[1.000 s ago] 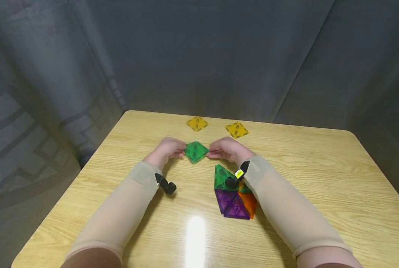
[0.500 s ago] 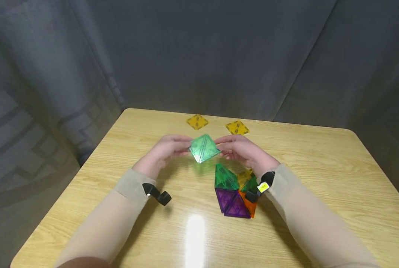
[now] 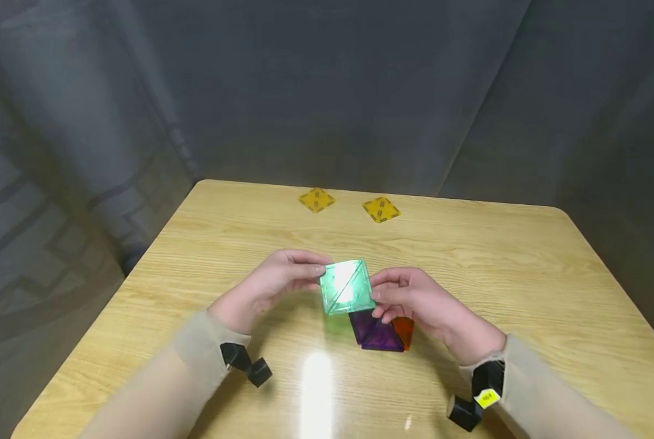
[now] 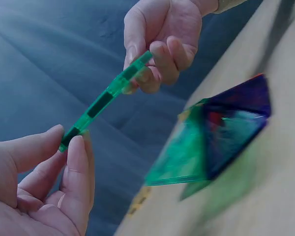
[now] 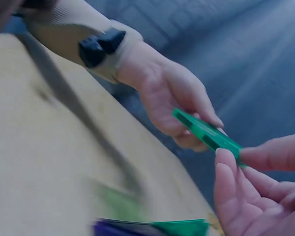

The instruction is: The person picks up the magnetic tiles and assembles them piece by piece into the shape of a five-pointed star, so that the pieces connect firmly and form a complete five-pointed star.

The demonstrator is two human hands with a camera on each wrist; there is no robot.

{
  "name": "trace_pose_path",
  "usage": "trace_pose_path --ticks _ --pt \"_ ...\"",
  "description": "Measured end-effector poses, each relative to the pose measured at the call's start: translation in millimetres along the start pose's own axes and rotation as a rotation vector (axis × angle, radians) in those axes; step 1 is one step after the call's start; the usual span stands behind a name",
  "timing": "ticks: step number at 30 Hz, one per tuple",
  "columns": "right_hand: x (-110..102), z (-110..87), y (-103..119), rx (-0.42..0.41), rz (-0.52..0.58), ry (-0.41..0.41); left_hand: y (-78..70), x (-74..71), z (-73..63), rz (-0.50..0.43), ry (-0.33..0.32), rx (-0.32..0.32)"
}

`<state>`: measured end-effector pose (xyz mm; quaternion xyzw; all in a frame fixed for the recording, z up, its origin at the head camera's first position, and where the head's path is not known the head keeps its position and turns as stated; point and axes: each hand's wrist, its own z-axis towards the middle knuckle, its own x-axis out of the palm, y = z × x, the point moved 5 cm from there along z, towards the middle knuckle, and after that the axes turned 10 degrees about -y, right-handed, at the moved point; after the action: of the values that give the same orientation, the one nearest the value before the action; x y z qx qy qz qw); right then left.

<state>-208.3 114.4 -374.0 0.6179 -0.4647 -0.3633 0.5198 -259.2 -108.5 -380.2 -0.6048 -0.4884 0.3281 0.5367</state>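
Observation:
A translucent green square of two triangular magnetic tiles hangs above the table, catching a bright glare. My left hand pinches its left edge between thumb and fingers, while my right hand pinches the opposite edge. In the left wrist view the green tiles appear edge-on. Below and behind the held piece stands a tile structure with purple triangles and an orange triangle. Its green part shows in the left wrist view but is hidden in the head view.
Two yellow square tiles lie flat near the far edge of the wooden table. A dark grey curtain hangs behind it. A black wrist camera sits on the left wrist.
Both hands have lifted the green tiles off the table and brought them nearer, slightly right. The piece has turned from a diamond to a square as seen from the head.

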Motion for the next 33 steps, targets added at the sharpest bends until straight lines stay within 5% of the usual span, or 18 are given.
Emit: trace_pose_path --ticks 13,22,33 --pt "22.6 -49.2 -52.1 0.091 0.234 -0.089 46.8 16.4 -4.8 0.032 0.091 -0.140" --pt "28.5 -51.8 -68.4 0.181 0.353 -0.161 62.3 22.2 2.9 0.070 0.086 -0.193" --pt "30.5 -46.9 -77.6 0.193 0.325 -0.223 70.4 23.1 10.3 0.107 0.008 -0.230"
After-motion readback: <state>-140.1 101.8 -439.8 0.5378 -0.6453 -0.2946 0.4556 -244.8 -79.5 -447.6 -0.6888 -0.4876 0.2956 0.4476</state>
